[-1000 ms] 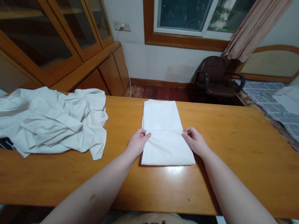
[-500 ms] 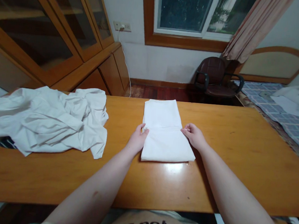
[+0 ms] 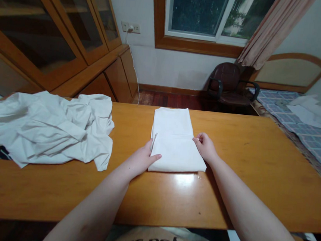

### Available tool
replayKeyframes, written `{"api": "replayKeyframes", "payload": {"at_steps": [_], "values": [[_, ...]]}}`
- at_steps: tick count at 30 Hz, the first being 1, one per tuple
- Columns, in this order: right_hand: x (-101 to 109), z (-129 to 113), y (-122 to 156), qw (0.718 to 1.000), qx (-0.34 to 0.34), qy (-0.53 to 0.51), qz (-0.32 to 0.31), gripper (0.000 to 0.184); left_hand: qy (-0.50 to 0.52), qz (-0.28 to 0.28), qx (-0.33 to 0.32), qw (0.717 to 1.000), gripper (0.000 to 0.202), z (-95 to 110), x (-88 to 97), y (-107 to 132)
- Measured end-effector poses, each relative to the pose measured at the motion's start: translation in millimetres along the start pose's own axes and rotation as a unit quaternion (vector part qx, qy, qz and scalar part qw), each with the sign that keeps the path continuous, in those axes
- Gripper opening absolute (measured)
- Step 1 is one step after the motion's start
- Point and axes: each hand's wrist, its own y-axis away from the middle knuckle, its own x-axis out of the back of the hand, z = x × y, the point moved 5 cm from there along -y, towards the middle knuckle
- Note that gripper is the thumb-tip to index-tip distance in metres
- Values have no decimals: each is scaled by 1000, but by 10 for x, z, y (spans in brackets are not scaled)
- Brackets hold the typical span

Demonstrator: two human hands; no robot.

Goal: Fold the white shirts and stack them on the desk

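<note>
A folded white cloth [image 3: 178,152] lies flat on the wooden table [image 3: 244,161] in front of me, with a crosswise edge over its middle. My left hand [image 3: 143,158] grips its left side, thumb on top and fingers along the edge, partly hidden. On the opposite side, my right hand [image 3: 205,147] pinches the right edge near that crosswise edge between thumb and fingers. Layers of fabric show slightly parted by my left fingers.
A crumpled heap of white fabric [image 3: 55,130] covers the table's left part, with a dark striped piece beneath. Beyond the table stand a glass-door cabinet [image 3: 49,77], a brown armchair [image 3: 228,83] and a bed with a checked cover [image 3: 297,128].
My left hand has slid nearer to me along the cloth's left edge, its thumb now lower on top. My right hand keeps its pinch at nearly the same spot.
</note>
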Motion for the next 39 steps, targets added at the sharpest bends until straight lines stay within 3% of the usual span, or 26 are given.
{"api": "replayKeyframes", "payload": {"at_steps": [6,13,19,23,26,31,35,39], "values": [[-53,-59,-49,998,5,41,-36,10,-3,-26,-5,1000,96,-78,-50,-36],[-35,-113,-36,998,2,48,-32,12,-176,-9,19,984,112,-73,-10,-15],[-36,-146,-18,999,41,-4,-35,12,-141,99,-48,984,75,34,45,-167],[-49,-159,-42,998,51,5,-41,16,-174,113,-96,973,51,12,-28,-332],[-32,-89,-40,999,14,-17,-44,25,-205,116,-99,967,35,-44,-48,-417],[19,-36,78,985,-45,-140,-87,32,-202,120,-91,968,29,-97,-33,-445],[114,-171,216,987,-60,-72,-127,41,-212,124,-92,965,29,-104,-38,-434],[179,-249,377,967,-88,-52,-232,42,-227,132,-87,961,28,-102,-40,-426]]}}
